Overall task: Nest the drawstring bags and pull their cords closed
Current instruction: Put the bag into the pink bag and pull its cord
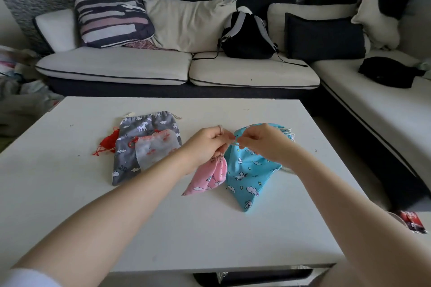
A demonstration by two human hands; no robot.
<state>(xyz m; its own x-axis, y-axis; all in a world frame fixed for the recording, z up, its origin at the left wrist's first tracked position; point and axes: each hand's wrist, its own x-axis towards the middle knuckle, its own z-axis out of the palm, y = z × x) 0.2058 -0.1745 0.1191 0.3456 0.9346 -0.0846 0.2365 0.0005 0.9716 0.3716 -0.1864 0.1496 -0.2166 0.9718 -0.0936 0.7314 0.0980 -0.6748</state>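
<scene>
The head view looks forward and down from close above a white table [210, 228], toward a sofa [140, 65].

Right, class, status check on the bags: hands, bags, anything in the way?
Left hand grips pink bag by its neck. Right hand pinches a cord beside blue bag. Grey bag lies apart; nothing blocking.

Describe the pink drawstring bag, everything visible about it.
The pink bag is a small pouch of what looks like soft cotton, printed with white clouds and unicorns. Its neck is gathered tight under the left hand, which grips it there and lifts it, so the body hangs tilted, its lower corner on the white table. Its right edge lies against the blue bag.
</scene>
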